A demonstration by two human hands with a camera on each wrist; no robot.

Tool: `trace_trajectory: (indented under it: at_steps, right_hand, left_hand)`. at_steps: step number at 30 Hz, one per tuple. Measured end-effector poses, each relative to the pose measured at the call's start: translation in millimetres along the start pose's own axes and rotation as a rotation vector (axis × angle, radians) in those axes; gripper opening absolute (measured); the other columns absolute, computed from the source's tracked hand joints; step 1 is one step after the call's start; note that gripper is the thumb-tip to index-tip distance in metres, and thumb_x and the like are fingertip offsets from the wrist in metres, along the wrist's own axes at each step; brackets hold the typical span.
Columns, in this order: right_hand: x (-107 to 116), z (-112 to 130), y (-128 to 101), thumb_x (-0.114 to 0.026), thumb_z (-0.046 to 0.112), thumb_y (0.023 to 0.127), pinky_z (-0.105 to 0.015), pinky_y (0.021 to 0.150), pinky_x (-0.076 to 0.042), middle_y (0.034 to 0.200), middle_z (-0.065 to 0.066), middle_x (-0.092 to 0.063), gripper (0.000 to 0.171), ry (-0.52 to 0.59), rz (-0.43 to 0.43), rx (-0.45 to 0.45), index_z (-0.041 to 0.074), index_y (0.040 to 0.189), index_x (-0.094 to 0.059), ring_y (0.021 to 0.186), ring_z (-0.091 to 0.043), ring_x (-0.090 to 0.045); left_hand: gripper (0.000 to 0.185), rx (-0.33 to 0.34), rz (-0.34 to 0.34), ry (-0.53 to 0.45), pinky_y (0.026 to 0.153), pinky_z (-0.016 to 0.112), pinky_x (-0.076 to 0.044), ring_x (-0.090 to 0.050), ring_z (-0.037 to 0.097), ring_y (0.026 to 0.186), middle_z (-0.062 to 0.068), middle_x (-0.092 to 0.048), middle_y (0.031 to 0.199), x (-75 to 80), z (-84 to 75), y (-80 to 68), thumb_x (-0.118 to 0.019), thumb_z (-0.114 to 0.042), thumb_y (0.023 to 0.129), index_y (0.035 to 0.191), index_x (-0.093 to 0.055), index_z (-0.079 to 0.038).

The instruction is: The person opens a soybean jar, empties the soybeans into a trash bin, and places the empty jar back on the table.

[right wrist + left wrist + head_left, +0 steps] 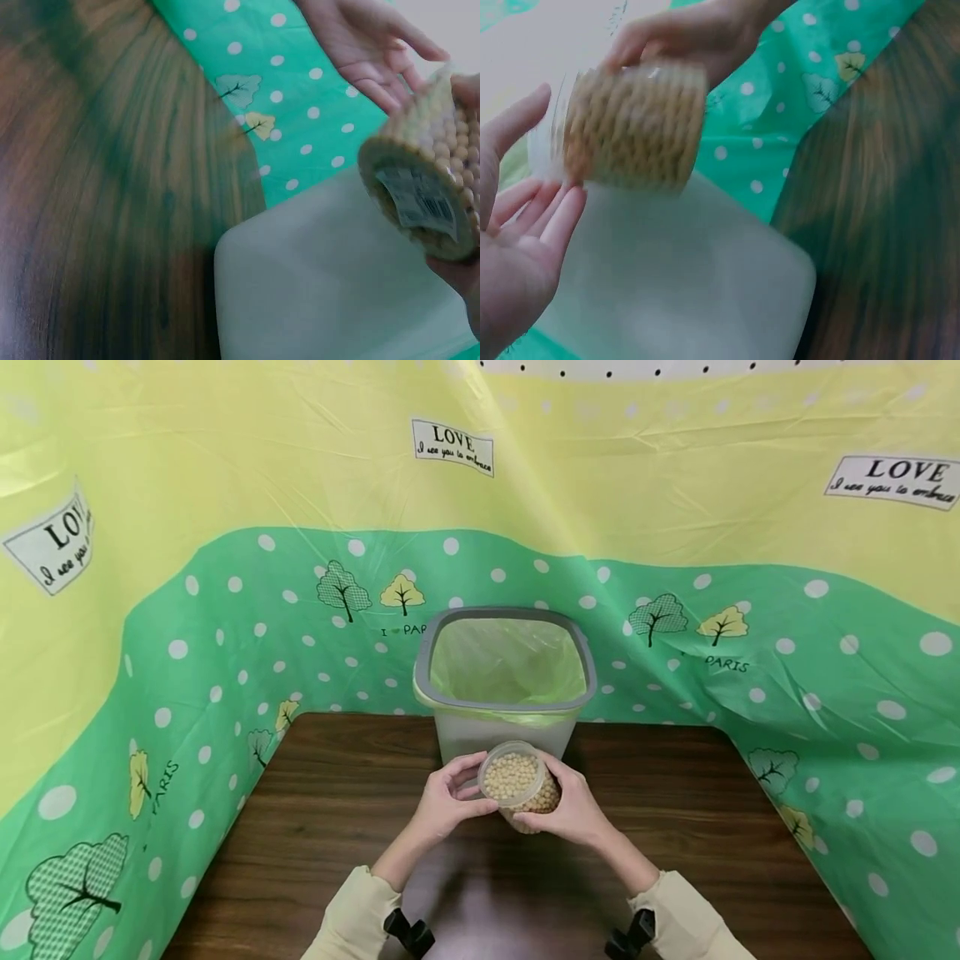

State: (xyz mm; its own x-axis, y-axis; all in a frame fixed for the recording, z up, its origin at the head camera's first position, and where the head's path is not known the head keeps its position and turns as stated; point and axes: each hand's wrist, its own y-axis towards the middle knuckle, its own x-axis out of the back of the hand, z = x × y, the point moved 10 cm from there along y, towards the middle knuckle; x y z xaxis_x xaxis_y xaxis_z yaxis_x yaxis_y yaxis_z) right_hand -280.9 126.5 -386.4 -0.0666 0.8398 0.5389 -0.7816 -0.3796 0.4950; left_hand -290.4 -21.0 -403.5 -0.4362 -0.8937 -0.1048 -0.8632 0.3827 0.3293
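Observation:
A clear plastic jar (542, 795) full of round tan beans is tilted with its top toward the head camera. My right hand (573, 806) grips the jar's body, fingers and thumb on either side. My left hand (447, 797) is at the top end, its fingertips right at the clear rim (546, 139), the thumb and fairly straight fingers spread around it. In the left wrist view the jar is blurred. A label with a barcode (426, 206) shows on the jar's base in the right wrist view.
Close behind the jar stands a pale bin (480, 731) with a grey rim (423, 668) and a green liner bag (510, 660). It sits at the back of a dark wooden table (337, 802). A yellow and green printed curtain (225, 635) surrounds the table's back and sides.

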Motion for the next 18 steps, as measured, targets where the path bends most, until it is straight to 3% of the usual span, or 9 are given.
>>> trace_trajectory:
  at_steps: [2, 6, 9, 14, 16, 18]
  right_hand:
    - [-1, -1, -1, -0.082, 0.016, 0.063, -0.028, 0.081, -0.047, 0.114, -0.009, -0.059, 0.077, 0.065, 0.045, -0.009, 0.005, 0.130, -0.046, 0.100, -0.013, -0.056]
    - [-11, 4, -3, -0.078, 0.008, 0.067, -0.026, 0.082, -0.046, 0.112, -0.014, -0.058, 0.070, 0.245, 0.214, -0.020, 0.000, 0.128, -0.046, 0.098, -0.011, -0.056]
    - [-11, 16, -2, -0.078, 0.004, 0.065, -0.027, 0.082, -0.046, 0.112, -0.015, -0.058, 0.070, 0.245, 0.242, -0.010, -0.002, 0.127, -0.046, 0.098, -0.012, -0.055]
    - [2, 35, 3, -0.081, 0.008, 0.061, -0.029, 0.080, -0.048, 0.112, -0.016, -0.058, 0.076, 0.038, 0.077, 0.005, -0.005, 0.127, -0.046, 0.098, -0.016, -0.056]
    - [2, 32, 2, -0.081, 0.007, 0.063, -0.028, 0.079, -0.048, 0.112, -0.017, -0.058, 0.075, 0.055, 0.058, -0.010, -0.006, 0.127, -0.045, 0.097, -0.014, -0.056]
    - [0, 24, 0, -0.078, 0.004, 0.064, -0.026, 0.079, -0.048, 0.110, -0.019, -0.058, 0.071, 0.155, 0.082, -0.019, -0.008, 0.126, -0.045, 0.097, -0.012, -0.056]
  left_hand:
    - [0.068, 0.011, 0.022, -0.014, 0.086, 0.030, -0.048, -0.052, 0.020, 0.111, 0.030, -0.045, 0.125, 0.0, 0.9, 0.2, -0.076, -0.006, 0.072, 0.127, -0.041, 0.014]
    - [0.079, 0.001, 0.177, -0.070, 0.085, 0.029, -0.048, -0.052, 0.013, 0.109, 0.033, -0.040, 0.128, -10.8, 0.7, 0.1, -0.077, -0.016, 0.072, 0.131, -0.035, 0.016]
    - [0.086, -0.014, 0.231, -0.085, 0.086, 0.028, -0.048, -0.050, 0.012, 0.113, 0.034, -0.036, 0.132, -18.2, -0.3, -0.9, -0.078, -0.024, 0.071, 0.132, -0.033, 0.015]
    - [0.075, -0.010, 0.053, 0.015, 0.088, 0.026, -0.046, -0.050, 0.015, 0.113, 0.028, -0.043, 0.129, -10.0, 0.5, -2.1, -0.079, -0.017, 0.071, 0.130, -0.039, 0.010]
    - [0.070, -0.005, 0.005, 0.052, 0.089, 0.027, -0.046, -0.051, 0.017, 0.113, 0.026, -0.046, 0.127, -6.8, -1.2, -3.4, -0.078, -0.012, 0.071, 0.128, -0.042, 0.008]
    - [0.066, -0.010, 0.007, 0.054, 0.088, 0.029, -0.046, -0.051, 0.018, 0.111, 0.025, -0.048, 0.125, -5.7, -4.2, -4.0, -0.077, -0.011, 0.072, 0.126, -0.045, 0.008]
